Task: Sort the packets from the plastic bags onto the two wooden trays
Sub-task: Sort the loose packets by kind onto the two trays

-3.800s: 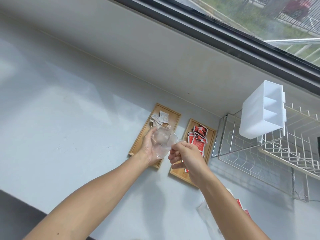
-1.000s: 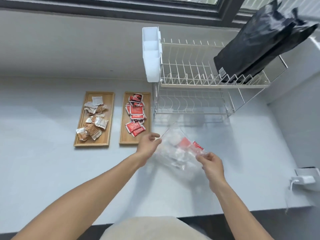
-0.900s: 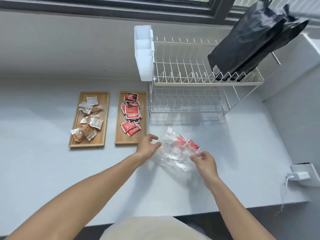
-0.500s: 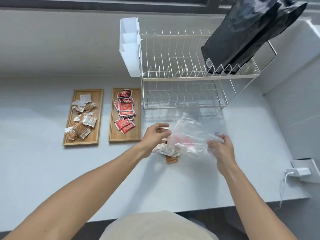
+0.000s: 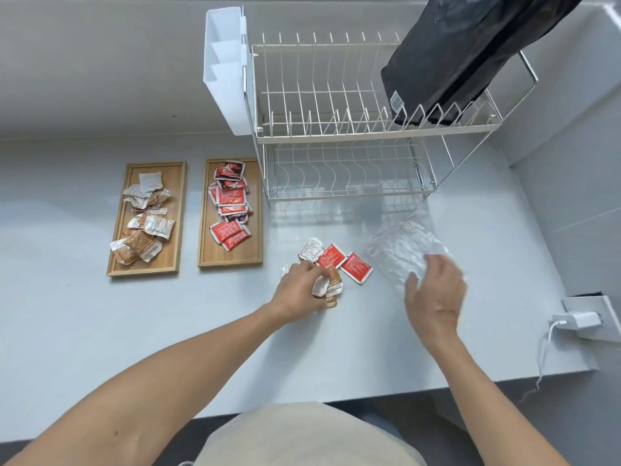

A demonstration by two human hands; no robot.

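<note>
Two wooden trays lie at the left of the counter. The left tray [image 5: 116,245] holds white and brown packets [image 5: 144,230]; the right tray [image 5: 232,258] holds red packets [image 5: 230,210]. A loose pile lies on the counter right of the trays: two red packets [image 5: 356,268], a white packet [image 5: 311,250] and white-and-brown packets [image 5: 333,284]. My left hand [image 5: 297,292] lies on the pile's near left side, fingers curled around a white packet. An emptied clear plastic bag [image 5: 401,250] lies flat to the right. My right hand [image 5: 435,295] hovers over its near edge, fingers apart.
A two-tier wire dish rack [image 5: 336,136] stands behind the pile, with a white cutlery holder [image 5: 225,72] on its left end and a black bag [image 5: 453,55] on top. A white charger and cable [image 5: 574,321] sit at the right counter edge.
The packets have dropped out of the plastic bag onto the counter. My right hand has laid the bag down at the right and let go. My left hand has come down onto the pile.
</note>
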